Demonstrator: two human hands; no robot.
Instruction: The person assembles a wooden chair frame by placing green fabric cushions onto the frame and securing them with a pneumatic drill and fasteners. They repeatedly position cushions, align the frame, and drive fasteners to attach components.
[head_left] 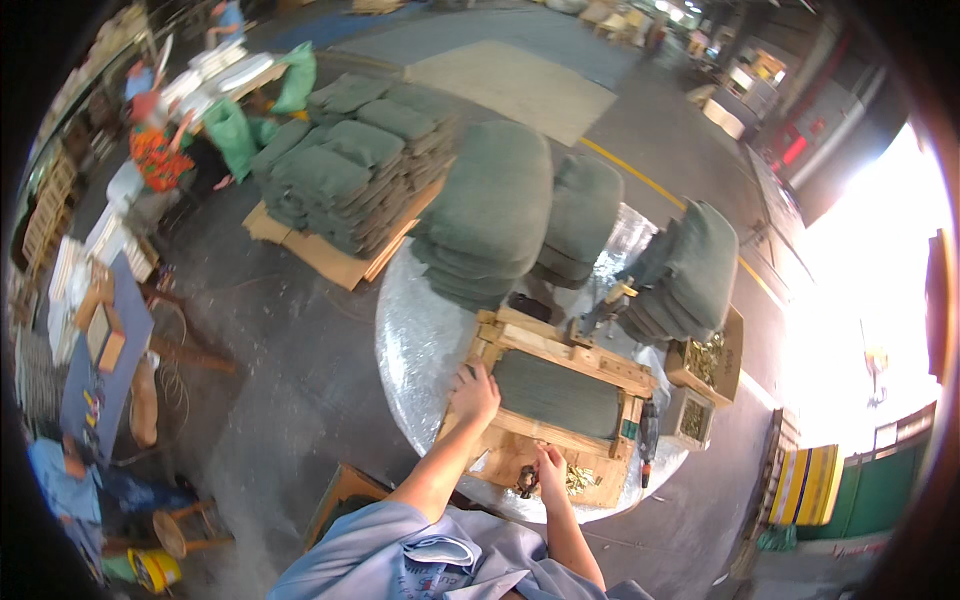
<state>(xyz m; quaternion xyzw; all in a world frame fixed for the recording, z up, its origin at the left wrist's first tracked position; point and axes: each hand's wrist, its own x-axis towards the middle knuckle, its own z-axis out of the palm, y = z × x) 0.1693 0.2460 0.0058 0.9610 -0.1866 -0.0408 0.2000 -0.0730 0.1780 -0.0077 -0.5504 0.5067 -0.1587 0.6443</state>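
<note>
Two open cardboard boxes [712, 358] of small brass-coloured pieces sit at the right edge of the round, foil-covered tabletop [420, 340], the smaller box [692, 416] nearer the camera. Bulging green sacks [232, 132] stand on the floor at upper left. A yellow-and-blue striped panel [806, 484] leans by the green fence at lower right.

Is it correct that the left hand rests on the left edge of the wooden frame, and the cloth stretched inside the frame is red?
Not quite. In the head view the left hand does rest on the wooden frame's left edge, but the cloth inside is dark green, not red.
</note>
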